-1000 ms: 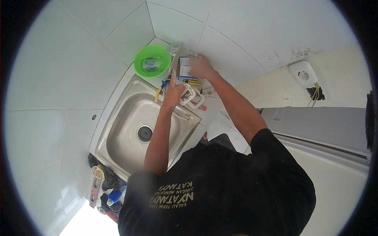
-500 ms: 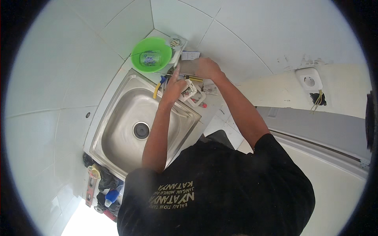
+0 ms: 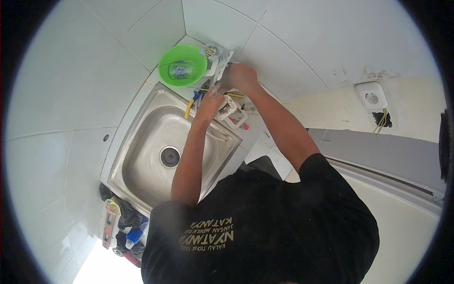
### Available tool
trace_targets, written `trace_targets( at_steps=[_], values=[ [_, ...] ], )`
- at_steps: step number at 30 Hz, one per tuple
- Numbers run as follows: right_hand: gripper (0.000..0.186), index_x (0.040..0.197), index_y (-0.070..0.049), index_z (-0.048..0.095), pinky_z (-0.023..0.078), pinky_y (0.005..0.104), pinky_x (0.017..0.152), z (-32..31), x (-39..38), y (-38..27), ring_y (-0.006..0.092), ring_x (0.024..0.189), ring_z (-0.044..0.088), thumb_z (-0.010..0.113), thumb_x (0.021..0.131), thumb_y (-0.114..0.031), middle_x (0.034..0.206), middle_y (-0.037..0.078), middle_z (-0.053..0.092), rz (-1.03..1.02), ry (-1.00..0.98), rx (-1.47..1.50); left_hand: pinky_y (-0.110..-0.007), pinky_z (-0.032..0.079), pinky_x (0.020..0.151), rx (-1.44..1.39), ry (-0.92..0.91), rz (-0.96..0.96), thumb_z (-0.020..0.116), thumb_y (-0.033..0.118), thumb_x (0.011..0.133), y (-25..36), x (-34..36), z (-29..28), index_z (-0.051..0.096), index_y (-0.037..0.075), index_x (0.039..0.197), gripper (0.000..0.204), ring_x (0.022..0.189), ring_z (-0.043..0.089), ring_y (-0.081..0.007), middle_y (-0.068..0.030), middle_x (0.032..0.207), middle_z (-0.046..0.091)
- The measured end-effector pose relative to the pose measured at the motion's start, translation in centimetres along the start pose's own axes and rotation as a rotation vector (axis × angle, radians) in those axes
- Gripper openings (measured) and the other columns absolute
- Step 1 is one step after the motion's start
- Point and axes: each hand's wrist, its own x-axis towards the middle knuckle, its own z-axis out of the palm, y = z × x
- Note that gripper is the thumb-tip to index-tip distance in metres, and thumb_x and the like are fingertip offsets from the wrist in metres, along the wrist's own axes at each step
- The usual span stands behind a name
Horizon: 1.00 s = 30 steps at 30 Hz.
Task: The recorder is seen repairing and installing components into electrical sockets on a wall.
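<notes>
My left hand [image 3: 209, 108] reaches over the far edge of the sink, its fingers closed at the lower end of a white and blue package [image 3: 222, 67]. Beyond it and to the right, my right hand [image 3: 242, 77] is curled beside the package; what its fingers hold is hidden. Just right of my left hand lies a white socket housing [image 3: 227, 108], with a white square frame [image 3: 238, 117] against it. Pliers with blue and yellow handles [image 3: 191, 105] rest at the sink rim, left of my left hand. A screwdriver with a yellow and black handle [image 3: 234, 95] lies below my right hand.
A green basin [image 3: 165, 71] with a patterned glass [image 3: 181, 70] in it stands in the corner. The steel sink [image 3: 137, 156] lies below my left forearm. A wall socket [image 3: 371, 96] with loose wires is at right. A spirit level [image 3: 109, 231] lies at lower left.
My right hand has moved slightly up and left. The white and blue package now stands more upright and shows more of its face. My left hand has barely shifted.
</notes>
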Motion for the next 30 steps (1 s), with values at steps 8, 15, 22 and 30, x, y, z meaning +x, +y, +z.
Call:
trace_targets(
  at_steps=[8,15,22,30],
  values=[
    [0.017,0.082,-0.006,0.072,0.056,0.0462,0.066,1.0,0.4,0.6,0.0337,0.076,0.07,0.058,0.081,-0.017,0.077,0.019,0.068,-0.042,0.207,-0.038,-0.028,0.034,0.103,-0.202,-0.03,-0.045,0.05,0.014,0.082,-0.5,0.2,0.2,0.044,-0.004,0.138,0.058,0.12,0.049,-0.0239,-0.0217,0.134,0.05],
    [0.019,0.081,-0.005,0.07,0.055,0.047,0.073,-1.8,-2.9,0.6,0.0352,0.077,0.068,0.059,0.081,-0.02,0.09,0.023,0.067,0.048,0.257,0.189,-0.027,0.036,0.099,-0.158,0.028,0.066,0.048,0.014,0.084,0.0,-0.9,0.7,0.047,-0.004,0.136,0.054,0.113,0.052,-0.0224,-0.0174,0.126,0.056],
    [0.012,0.096,-0.004,0.057,0.058,0.0394,0.069,-6.8,-13.1,4.0,0.0288,0.075,0.069,0.056,0.085,-0.009,0.093,0.016,0.067,0.302,0.062,1.916,-0.03,0.048,0.082,-0.517,-0.136,0.002,0.043,0.018,0.087,0.2,-5.3,2.0,0.057,0.002,0.123,0.042,0.095,0.06,-0.0189,-0.0115,0.108,0.064],
    [0.046,0.122,-0.002,0.051,0.053,0.0333,0.081,-11.7,-22.5,4.5,0.0201,0.094,0.064,0.064,0.078,-0.002,0.106,0.013,0.06,0.05,0.14,1.969,-0.033,0.05,0.061,-1.151,-0.436,-0.173,0.046,0.035,0.096,6.2,-8.3,9.7,0.06,0.007,0.11,0.035,0.069,0.062,-0.021,-0.0115,0.089,0.065]
  ],
)
